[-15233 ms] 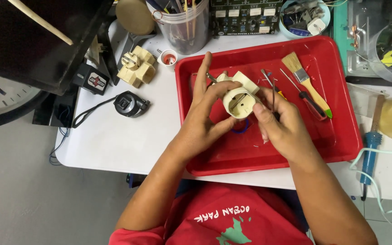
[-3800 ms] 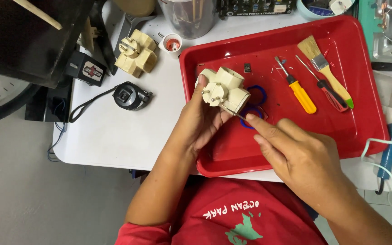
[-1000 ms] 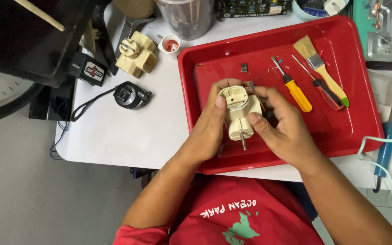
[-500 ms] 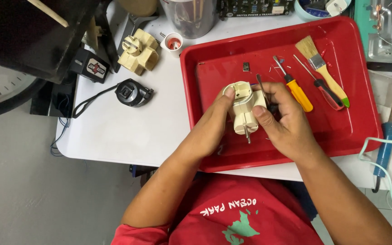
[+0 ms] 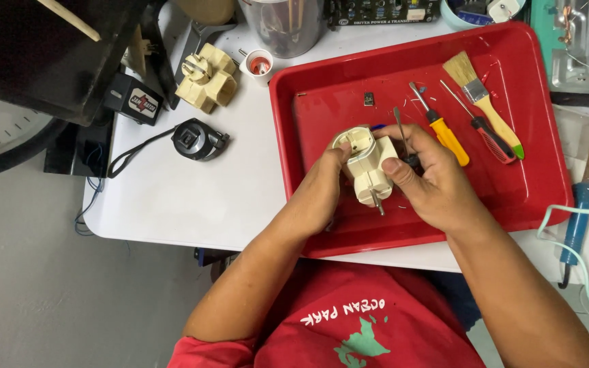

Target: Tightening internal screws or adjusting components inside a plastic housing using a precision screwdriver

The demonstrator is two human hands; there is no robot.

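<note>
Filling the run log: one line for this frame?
left hand: holds cream plug adapter | right hand: grips adapter, also holds thin screwdriver | over red tray | yellow screwdriver, brush lying in tray

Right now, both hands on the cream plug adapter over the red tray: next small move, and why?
Probably bring the slim screwdriver tip onto the cream adapter. The left hand steadies the adapter from the side, the right hand grips its other side with the driver tucked in its fingers, point up and off the casing. All this sits above the red tray.
</note>
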